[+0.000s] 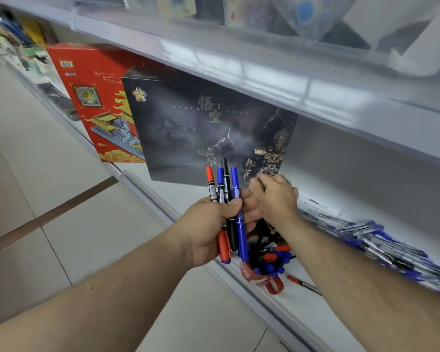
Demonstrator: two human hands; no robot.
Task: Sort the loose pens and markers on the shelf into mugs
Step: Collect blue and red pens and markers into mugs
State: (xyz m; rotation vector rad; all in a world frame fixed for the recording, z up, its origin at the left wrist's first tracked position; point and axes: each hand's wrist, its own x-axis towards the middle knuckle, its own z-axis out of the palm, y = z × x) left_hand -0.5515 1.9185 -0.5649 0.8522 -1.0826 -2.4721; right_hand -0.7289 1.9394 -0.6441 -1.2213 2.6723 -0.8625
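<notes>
My left hand (pixel 214 224) grips a bundle of markers (pixel 225 189): one red, two blue and one black, tips pointing up. My right hand (pixel 274 196) hovers just to the right of the bundle, fingers curled downward; whether it holds anything is hidden. Below both hands a red mug (pixel 257 275) stands at the shelf's front edge, filled with several blue, red and black markers (pixel 272 260). A pile of loose blue pens (pixel 381 247) lies on the white shelf (pixel 341 179) to the right. One red pen (pixel 302 283) lies alone beside the mug.
A dark picture box (pixel 201 123) and a red building-block box (pixel 94 97) stand on the shelf behind my hands. An upper shelf (pixel 264 67) overhangs close above. The tiled floor (pixel 48 199) lies to the left of the shelf rail.
</notes>
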